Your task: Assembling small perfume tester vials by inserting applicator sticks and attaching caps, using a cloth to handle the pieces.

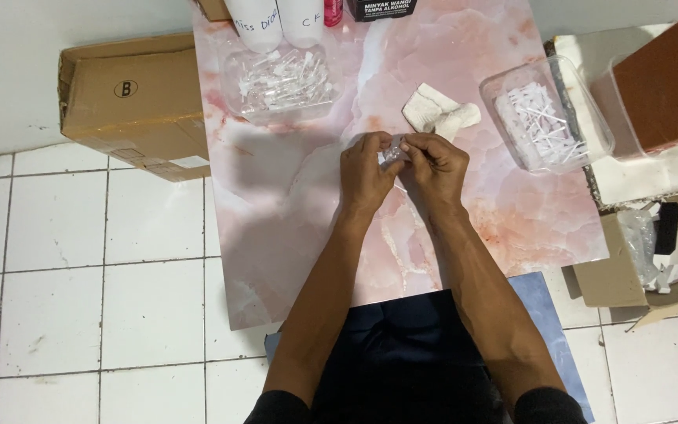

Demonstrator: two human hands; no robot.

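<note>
My left hand (366, 173) and my right hand (433, 165) meet over the middle of a pink marbled table (276, 235). Both pinch a small clear plastic piece (391, 153) between the fingertips; most of it is hidden by my fingers. A crumpled white cloth (439, 114) lies just beyond my right hand. A clear tub (280, 82) of small clear plastic parts sits at the back left. Another clear tub (547, 118) holding thin white sticks stands at the right.
Two white bottles (272, 20) and a dark box (390, 8) line the table's far edge. A brown cardboard box (131, 98) sits on the white tiled floor at left. An open carton (653, 251) with white and black items lies right.
</note>
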